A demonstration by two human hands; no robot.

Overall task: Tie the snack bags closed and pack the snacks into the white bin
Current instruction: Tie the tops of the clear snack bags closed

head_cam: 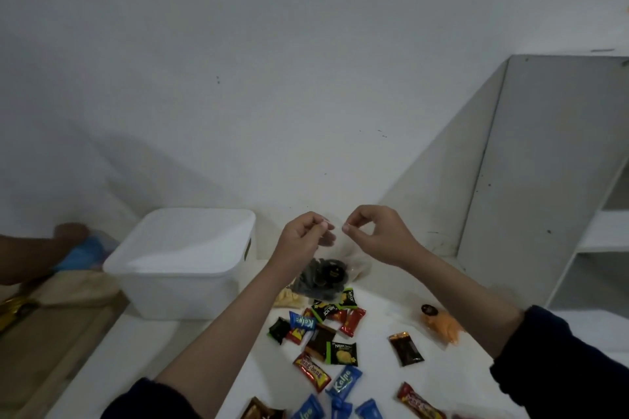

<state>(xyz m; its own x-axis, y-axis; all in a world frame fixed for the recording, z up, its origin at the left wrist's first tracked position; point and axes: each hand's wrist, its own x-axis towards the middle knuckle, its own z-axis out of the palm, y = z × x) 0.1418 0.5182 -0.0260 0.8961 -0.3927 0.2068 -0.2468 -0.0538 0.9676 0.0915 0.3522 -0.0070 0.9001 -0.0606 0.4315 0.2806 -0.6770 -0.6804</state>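
A clear plastic bag (321,277) filled with dark snacks hangs above the white table (136,350). My left hand (303,238) pinches one side of its open top and my right hand (371,235) pinches the other side, a small gap between the fingertips. The white bin (183,265) stands to the left of the bag, its inside looking empty from here. Several wrapped snacks (326,343) lie scattered on the table below my arms. A small bag with orange snacks (442,325) lies to the right.
Another person's arm (37,252) reaches in at the far left over a blue object (83,250). A brown surface (51,326) borders the table's left edge. White shelving (544,180) stands at the right, and a white wall rises behind.
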